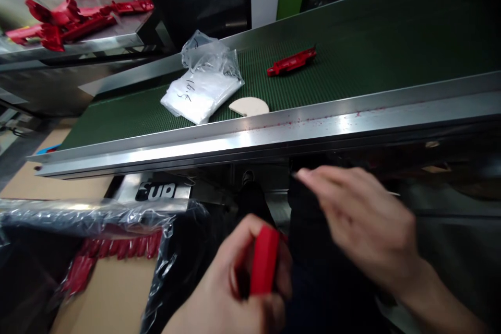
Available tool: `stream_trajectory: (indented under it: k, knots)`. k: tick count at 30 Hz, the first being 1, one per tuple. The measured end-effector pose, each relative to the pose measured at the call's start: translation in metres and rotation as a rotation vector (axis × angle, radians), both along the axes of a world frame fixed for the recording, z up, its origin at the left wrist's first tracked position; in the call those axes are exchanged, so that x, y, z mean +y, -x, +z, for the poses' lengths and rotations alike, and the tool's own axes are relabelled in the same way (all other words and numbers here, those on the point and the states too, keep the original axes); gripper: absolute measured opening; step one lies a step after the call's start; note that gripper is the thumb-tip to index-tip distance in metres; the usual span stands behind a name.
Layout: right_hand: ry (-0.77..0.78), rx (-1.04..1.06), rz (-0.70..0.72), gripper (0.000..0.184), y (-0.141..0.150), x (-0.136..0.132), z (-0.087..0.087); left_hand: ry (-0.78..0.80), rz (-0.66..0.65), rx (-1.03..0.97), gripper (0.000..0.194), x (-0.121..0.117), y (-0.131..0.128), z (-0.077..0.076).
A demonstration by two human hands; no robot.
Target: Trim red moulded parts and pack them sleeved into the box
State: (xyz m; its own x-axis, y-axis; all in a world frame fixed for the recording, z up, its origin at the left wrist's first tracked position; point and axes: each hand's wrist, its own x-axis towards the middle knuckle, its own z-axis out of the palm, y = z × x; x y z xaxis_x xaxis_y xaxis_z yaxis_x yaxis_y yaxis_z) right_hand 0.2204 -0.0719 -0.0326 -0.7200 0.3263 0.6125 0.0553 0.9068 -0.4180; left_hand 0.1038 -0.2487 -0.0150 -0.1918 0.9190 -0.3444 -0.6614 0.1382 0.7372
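A red plastic part is gripped in my left hand, fingers curled round it, in front of my dark clothing. To the right of it and apart from it, my right hand is raised below the conveyor's edge. Its fingers are pressed together and smeared by motion. A small dark tip shows at the fingertips, but what they hold is not clear. On the green conveyor belt ahead lies another red plastic part.
A plastic bag with handwriting and a cream disc with a notch lie on the belt, behind the metal rail. Red parts rest on a metal surface at upper left. A plastic-lined box at lower left holds several wrapped red parts.
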Motion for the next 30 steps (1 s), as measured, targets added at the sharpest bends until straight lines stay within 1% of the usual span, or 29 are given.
stream_trajectory:
  k: [1, 2, 3, 4, 6, 9, 14, 19, 23, 25, 28, 30]
  knots:
    - [0.04, 0.022, -0.059, 0.045, -0.001, 0.002, 0.0, -0.023, -0.009, -0.028, 0.027, -0.002, -0.003, 0.001]
    - [0.09, 0.034, -0.083, 0.044, -0.003, 0.003, 0.0, -0.049, -0.01, -0.073, 0.027, -0.003, -0.005, 0.001]
    - [0.141, 0.026, -0.065, 0.043, -0.004, 0.001, 0.002, -0.081, 0.006, -0.134, 0.027, -0.003, -0.007, 0.001]
    - [0.176, 0.005, -0.016, 0.042, -0.006, -0.002, 0.004, -0.119, 0.032, -0.207, 0.026, -0.003, -0.008, 0.0]
    - [0.19, -0.041, 0.083, 0.04, -0.008, -0.012, 0.01, -0.176, 0.064, -0.355, 0.027, 0.0, -0.008, -0.004]
    - [0.176, -0.065, 0.142, 0.037, -0.008, -0.026, 0.018, -0.222, 0.079, -0.48, 0.03, 0.002, -0.005, -0.009]
    - [0.173, -0.086, 0.192, 0.04, -0.004, -0.031, 0.017, -0.24, 0.106, -0.509, 0.031, 0.002, -0.006, -0.009]
    - [0.157, -0.076, 0.191, 0.038, -0.002, -0.031, 0.017, -0.213, 0.111, -0.503, 0.03, 0.003, -0.009, -0.005]
    - [0.161, -0.056, 0.208, 0.037, 0.0, -0.031, 0.017, -0.213, 0.114, -0.463, 0.03, 0.0, -0.009, -0.007]
    - [0.154, -0.033, 0.189, 0.036, 0.001, -0.029, 0.015, -0.223, 0.116, -0.455, 0.029, -0.001, -0.009, -0.008]
    - [0.183, -0.01, 0.094, 0.039, 0.002, -0.025, 0.01, -0.239, 0.028, -0.471, 0.035, -0.002, -0.01, -0.009]
    - [0.218, -0.001, 0.085, 0.041, -0.001, -0.022, 0.009, -0.266, -0.033, -0.523, 0.034, -0.002, -0.01, -0.013]
